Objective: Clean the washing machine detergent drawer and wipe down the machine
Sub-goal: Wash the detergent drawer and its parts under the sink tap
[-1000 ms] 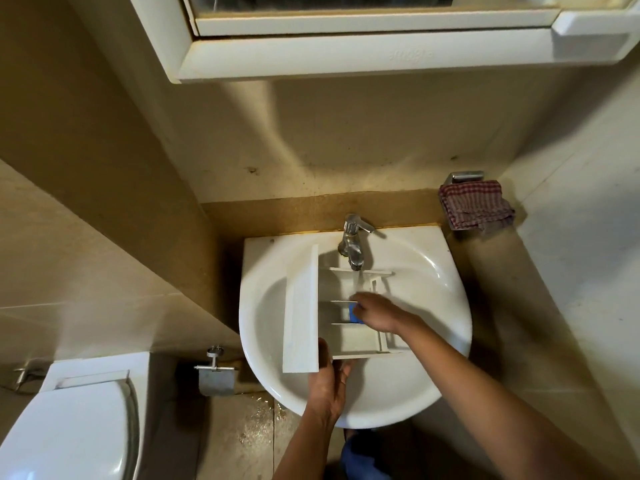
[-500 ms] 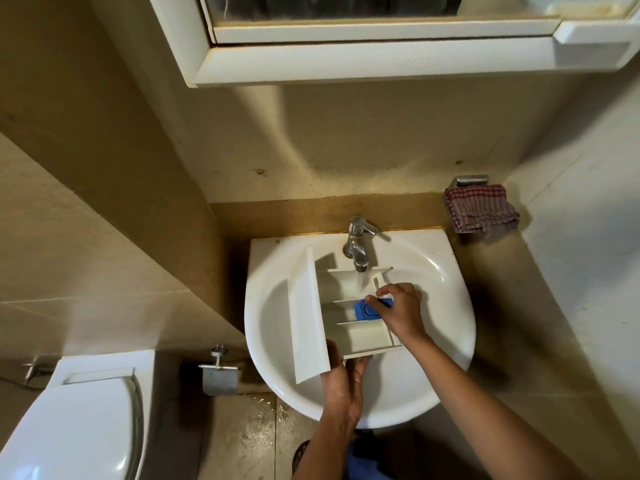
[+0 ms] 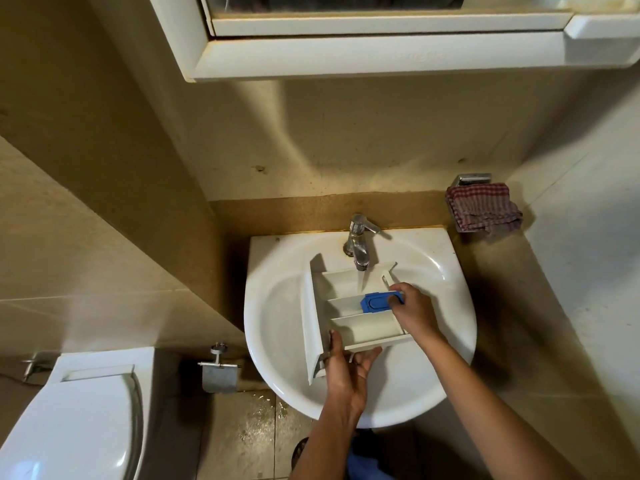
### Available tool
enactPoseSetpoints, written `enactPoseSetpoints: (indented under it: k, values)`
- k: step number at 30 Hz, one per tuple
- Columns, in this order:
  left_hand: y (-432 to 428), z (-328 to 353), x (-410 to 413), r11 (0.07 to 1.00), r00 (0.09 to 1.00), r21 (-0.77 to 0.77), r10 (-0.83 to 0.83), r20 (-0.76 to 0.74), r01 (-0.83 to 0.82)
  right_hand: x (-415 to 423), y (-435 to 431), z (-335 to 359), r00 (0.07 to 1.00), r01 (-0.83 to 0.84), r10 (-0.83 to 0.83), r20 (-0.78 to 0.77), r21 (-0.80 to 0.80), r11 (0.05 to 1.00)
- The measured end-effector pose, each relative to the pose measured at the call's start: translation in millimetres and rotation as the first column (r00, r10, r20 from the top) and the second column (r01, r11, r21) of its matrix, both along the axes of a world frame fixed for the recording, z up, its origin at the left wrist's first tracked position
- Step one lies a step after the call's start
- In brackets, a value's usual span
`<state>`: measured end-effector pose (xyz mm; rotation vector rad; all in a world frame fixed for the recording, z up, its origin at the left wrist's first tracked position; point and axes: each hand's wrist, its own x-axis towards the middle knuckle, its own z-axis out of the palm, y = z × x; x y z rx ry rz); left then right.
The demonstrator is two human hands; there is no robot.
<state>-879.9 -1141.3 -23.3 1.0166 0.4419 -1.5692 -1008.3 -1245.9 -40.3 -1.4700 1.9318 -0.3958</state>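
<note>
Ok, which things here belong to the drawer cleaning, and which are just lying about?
In use: detergent drawer, gripped by the left hand; blue insert, pinched by the right hand; tap; sink.
Lying about: checked cloth, toilet, paper holder, cabinet.

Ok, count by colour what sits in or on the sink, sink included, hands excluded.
White: 2, sink, detergent drawer
Blue: 1, insert
Chrome: 1, tap
Total: 4
</note>
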Motion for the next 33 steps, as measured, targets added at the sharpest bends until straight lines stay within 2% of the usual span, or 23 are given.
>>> enactPoseSetpoints:
  k: [2,4,9,11,13,14,16,18,20,22,25,26,28,30,33]
  values:
    - [-2.0,0.1,-2.6,0.999,1.000,-0.034,0.013,-0.021,-0.014,12.3,0.1,9.8,0.955,-0.179,0.180,-0.235,0.027,0.983]
    - [-3.4,-1.0,-5.5,0.998,1.000,-0.067,0.012,-0.029,-0.014,31.5,4.3,22.4,0.863,-0.356,0.371,-0.342,0.107,0.928]
    - [-2.0,1.7,-9.5,0.996,0.997,-0.072,-0.062,-0.049,0.058,79.8,18.3,31.4,0.623,-0.720,0.747,-0.233,0.204,0.664]
    - [-1.5,-0.7,-7.7,0.998,0.998,-0.051,-0.037,-0.060,0.034,76.3,13.2,29.1,0.527,-0.797,0.822,-0.214,0.212,0.566]
    - [-0.6,-0.7,-3.9,0.999,0.998,-0.042,-0.023,-0.061,0.021,60.7,8.5,25.3,0.484,-0.833,0.839,-0.247,0.163,0.529]
    - [0.5,-1.9,-1.5,0.999,0.998,-0.038,-0.026,-0.057,0.024,50.5,7.6,22.5,0.503,-0.824,0.820,-0.274,0.134,0.550]
    - [3.7,-4.4,2.9,0.999,0.998,-0.020,-0.033,-0.046,0.032,30.0,7.3,18.1,0.584,-0.748,0.728,-0.359,0.112,0.655]
    - [5.2,-4.8,6.4,0.999,0.999,-0.001,-0.042,-0.033,0.042,17.2,5.1,15.9,0.636,-0.612,0.605,-0.479,0.163,0.774]
    - [5.9,-7.1,6.9,0.998,0.998,0.017,-0.057,-0.023,0.057,18.4,2.9,12.8,0.684,-0.495,0.530,-0.501,0.215,0.842]
    - [5.5,-7.8,4.7,0.997,0.997,0.030,-0.074,-0.001,0.074,35.0,5.8,12.4,0.718,-0.543,0.574,-0.395,0.199,0.816]
    - [4.1,-9.8,1.3,0.994,0.993,0.036,-0.102,0.058,0.100,73.1,18.2,17.6,0.630,-0.751,0.761,-0.155,0.129,0.648]
    - [4.0,-10.2,1.9,0.995,0.993,0.037,-0.093,0.070,0.090,79.9,19.7,17.9,0.611,-0.783,0.786,-0.097,0.073,0.618]
    - [4.0,-8.2,4.9,0.997,0.995,0.037,-0.066,0.070,0.063,76.2,17.1,17.3,0.622,-0.783,0.782,-0.046,-0.019,0.621]
    - [4.4,-4.7,9.5,0.998,0.997,0.040,-0.047,0.058,0.045,58.5,13.7,14.7,0.649,-0.761,0.757,-0.077,-0.063,0.646]
    - [6.6,-1.9,13.6,0.999,0.999,0.044,-0.003,0.039,0.002,29.1,11.8,12.1,0.755,-0.652,0.636,-0.161,-0.087,0.753]
